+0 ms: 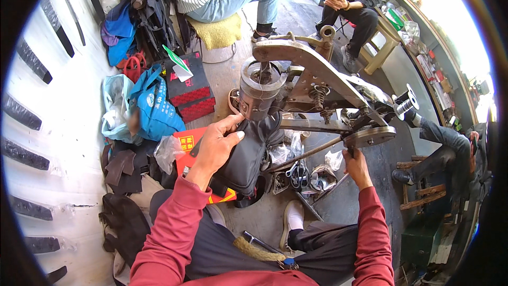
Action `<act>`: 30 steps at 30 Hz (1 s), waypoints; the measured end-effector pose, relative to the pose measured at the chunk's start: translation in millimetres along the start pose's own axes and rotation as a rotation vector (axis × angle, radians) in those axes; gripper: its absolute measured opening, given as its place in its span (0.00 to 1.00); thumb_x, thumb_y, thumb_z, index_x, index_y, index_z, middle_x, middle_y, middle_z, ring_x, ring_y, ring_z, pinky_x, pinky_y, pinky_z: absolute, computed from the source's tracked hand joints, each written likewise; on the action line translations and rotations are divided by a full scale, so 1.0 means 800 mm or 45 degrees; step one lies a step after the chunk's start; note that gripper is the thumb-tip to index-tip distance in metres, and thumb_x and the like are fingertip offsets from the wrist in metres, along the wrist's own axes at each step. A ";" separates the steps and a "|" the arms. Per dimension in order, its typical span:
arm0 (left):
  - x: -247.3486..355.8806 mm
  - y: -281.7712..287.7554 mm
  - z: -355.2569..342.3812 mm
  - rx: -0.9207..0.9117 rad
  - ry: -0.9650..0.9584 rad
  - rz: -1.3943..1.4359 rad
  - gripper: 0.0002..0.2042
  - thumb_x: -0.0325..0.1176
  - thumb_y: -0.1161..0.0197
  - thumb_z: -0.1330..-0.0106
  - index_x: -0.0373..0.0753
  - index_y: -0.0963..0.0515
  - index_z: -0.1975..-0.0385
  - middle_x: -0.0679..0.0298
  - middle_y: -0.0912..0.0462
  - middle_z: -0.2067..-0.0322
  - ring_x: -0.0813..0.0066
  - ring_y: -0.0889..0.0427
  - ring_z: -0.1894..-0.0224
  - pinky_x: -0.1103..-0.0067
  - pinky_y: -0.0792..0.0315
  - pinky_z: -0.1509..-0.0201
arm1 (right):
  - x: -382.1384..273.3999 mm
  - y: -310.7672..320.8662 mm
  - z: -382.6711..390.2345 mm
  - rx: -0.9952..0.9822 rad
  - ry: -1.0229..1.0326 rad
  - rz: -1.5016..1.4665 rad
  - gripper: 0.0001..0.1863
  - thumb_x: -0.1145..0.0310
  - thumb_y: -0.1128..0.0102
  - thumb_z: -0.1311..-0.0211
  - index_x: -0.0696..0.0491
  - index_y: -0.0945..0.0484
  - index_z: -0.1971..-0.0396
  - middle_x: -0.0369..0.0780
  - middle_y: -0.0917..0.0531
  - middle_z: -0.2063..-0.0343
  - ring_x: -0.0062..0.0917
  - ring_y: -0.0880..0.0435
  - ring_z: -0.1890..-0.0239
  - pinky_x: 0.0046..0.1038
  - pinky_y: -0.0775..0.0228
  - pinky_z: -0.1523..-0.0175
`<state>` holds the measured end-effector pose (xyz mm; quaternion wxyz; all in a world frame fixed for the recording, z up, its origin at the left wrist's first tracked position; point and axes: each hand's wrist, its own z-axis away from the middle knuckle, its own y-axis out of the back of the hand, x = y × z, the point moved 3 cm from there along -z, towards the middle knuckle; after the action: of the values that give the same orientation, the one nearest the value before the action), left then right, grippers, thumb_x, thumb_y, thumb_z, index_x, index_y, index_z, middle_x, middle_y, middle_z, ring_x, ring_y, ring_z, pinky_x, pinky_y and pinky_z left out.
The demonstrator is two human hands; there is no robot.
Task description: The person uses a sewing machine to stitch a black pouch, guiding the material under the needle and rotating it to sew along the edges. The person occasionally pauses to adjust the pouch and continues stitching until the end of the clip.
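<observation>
A worn metal hand-crank sewing machine stands in front of me, its round head at the left end. Under that head a black bag hangs from the machine's narrow arm. My left hand pinches the bag's upper edge close below the head; the needle and the stitching spot are hidden. At the right end, my right hand grips the crank handle beneath the flat hand wheel; the fingers largely cover the handle. A thread spool sits beyond the wheel.
Scissors and small parts lie below the machine. Left are a blue bag, shoe boxes and dark cloth. People sit at the back and right, one on a yellow cushion. A cluttered shelf lines the right.
</observation>
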<state>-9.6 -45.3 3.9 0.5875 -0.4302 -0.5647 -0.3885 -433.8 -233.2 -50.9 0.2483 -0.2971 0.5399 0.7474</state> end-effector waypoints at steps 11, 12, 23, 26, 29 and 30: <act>0.011 -0.003 -0.001 -0.027 0.011 -0.012 0.24 0.19 0.40 0.34 0.32 0.23 0.36 0.77 0.27 0.65 0.88 0.33 0.63 0.87 0.36 0.57 | -0.096 0.131 0.036 0.683 0.367 0.222 0.10 0.69 0.40 0.28 0.60 0.21 0.55 0.49 0.15 0.66 0.37 0.20 0.66 0.36 0.28 0.54; 0.010 -0.002 0.000 -0.035 0.002 -0.015 0.24 0.19 0.40 0.34 0.32 0.23 0.36 0.77 0.27 0.65 0.88 0.33 0.63 0.87 0.36 0.57 | -0.086 0.136 0.031 0.707 0.377 0.247 0.10 0.68 0.40 0.28 0.59 0.21 0.56 0.50 0.16 0.66 0.40 0.19 0.66 0.38 0.28 0.54; 0.008 -0.002 -0.005 -0.049 -0.036 0.038 0.23 0.18 0.40 0.35 0.30 0.23 0.38 0.73 0.19 0.58 0.87 0.26 0.58 0.86 0.31 0.50 | 0.019 0.096 -0.013 0.695 0.267 0.390 0.15 0.64 0.38 0.31 0.55 0.22 0.49 0.55 0.13 0.57 0.55 0.16 0.51 0.48 0.24 0.49; 0.006 -0.002 -0.007 -0.064 -0.049 0.084 0.23 0.18 0.40 0.35 0.29 0.23 0.38 0.70 0.17 0.55 0.86 0.23 0.54 0.85 0.30 0.46 | 0.021 0.039 -0.010 0.425 0.199 0.474 0.19 0.63 0.38 0.31 0.54 0.23 0.45 0.56 0.14 0.57 0.56 0.16 0.51 0.50 0.25 0.49; 0.003 0.001 -0.007 -0.087 0.003 0.116 0.23 0.17 0.41 0.35 0.28 0.23 0.38 0.69 0.16 0.52 0.86 0.23 0.52 0.85 0.30 0.44 | 0.008 0.001 0.002 0.293 0.349 0.410 0.21 0.60 0.41 0.29 0.56 0.26 0.43 0.59 0.15 0.57 0.59 0.18 0.52 0.54 0.27 0.50; 0.003 0.002 -0.008 -0.096 0.017 0.109 0.22 0.17 0.41 0.35 0.28 0.23 0.38 0.68 0.16 0.52 0.85 0.23 0.52 0.85 0.30 0.44 | 0.005 -0.001 0.004 0.302 0.301 0.443 0.21 0.59 0.41 0.29 0.56 0.26 0.43 0.59 0.15 0.57 0.60 0.18 0.52 0.54 0.27 0.50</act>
<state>-6.1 -50.6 6.6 0.5908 -0.4731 -0.5268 -0.3869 -437.2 -229.4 -53.4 0.0841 -0.2538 0.6922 0.6703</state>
